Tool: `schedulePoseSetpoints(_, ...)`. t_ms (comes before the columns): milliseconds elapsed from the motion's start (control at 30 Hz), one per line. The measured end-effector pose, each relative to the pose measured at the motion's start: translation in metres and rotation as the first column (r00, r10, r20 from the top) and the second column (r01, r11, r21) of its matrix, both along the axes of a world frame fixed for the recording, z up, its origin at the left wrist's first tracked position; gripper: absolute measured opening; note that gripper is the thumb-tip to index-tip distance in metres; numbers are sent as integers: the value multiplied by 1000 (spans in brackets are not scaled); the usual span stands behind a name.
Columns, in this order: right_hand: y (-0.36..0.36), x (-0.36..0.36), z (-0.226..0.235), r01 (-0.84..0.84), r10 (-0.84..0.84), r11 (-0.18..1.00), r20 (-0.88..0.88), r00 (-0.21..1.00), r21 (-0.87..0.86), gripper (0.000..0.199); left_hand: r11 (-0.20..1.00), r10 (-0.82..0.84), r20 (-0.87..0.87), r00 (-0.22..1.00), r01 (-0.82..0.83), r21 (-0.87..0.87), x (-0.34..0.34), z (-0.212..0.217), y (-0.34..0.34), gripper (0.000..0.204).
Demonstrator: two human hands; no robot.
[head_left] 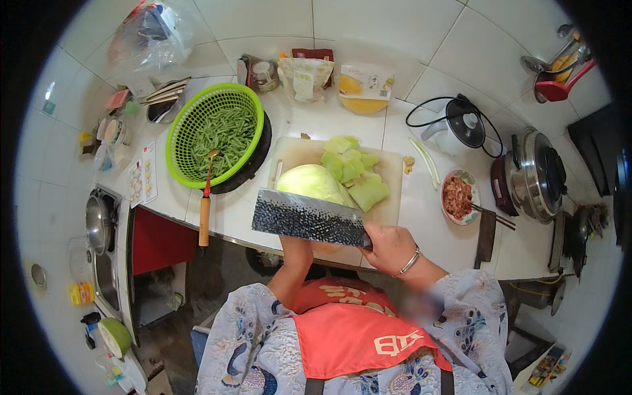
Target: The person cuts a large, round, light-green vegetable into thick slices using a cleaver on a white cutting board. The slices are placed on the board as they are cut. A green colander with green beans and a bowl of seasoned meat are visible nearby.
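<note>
A view from above of a person in a patterned blouse and red apron standing at a white kitchen counter [289, 125]. The right hand [390, 247], with a bangle at the wrist, is closed around the handle of a broad cleaver [308, 218], held level with its dark, speckled blade stretching to the person's left, in front of a cabbage [309, 182]. The cabbage, pale green and cut, lies on a light cutting board [392, 209] straight ahead of the person. The left forearm reaches up under the blade; the left hand is hidden behind the cleaver, so its grip cannot be told. Behind and to the right of the cabbage, on the same board, lies a heap of cut leaves [354, 168]. Left of the board, a bright green basket [178, 148] of green beans [227, 138] sits on a dark pan, with a wooden-handled ladle [206, 204] resting across its rim. Right of the board stand a bowl [473, 195] of minced meat with chopsticks across it, a kettle [456, 129] and a steel cooker [534, 175]. Packets line the tiled wall at the back.
</note>
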State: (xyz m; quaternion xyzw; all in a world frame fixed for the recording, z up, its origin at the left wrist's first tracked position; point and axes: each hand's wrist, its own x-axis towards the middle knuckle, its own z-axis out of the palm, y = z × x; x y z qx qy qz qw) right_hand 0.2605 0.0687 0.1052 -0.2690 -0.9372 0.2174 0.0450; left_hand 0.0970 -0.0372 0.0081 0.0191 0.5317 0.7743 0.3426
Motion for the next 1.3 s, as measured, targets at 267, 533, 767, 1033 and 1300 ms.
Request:
schedulePoseSetpoints(267,15,-8,4,8,-5,994,31,1000,-113,24,984,-152,-108,982,161,78,-10,18,9,38)
schedulePoseSetpoints(533,48,2,-3,240,-288,903,-87,954,-357,33,955,-285,-12,958,285,84,1,22,8,55)
schedulePoseSetpoints(767,34,4,-13,51,-70,981,-94,993,-185,25,969,-238,-23,971,239,65,-3,12,-4,46)
schedulePoseSetpoints(1033,29,-11,-8,-47,47,996,-13,999,-72,23,924,-383,-81,920,383,-24,-14,17,-17,44)
schedulePoseSetpoints(1300,23,-17,-3,-57,61,996,50,997,-64,22,939,-344,-81,935,345,-9,-15,-2,-23,38)
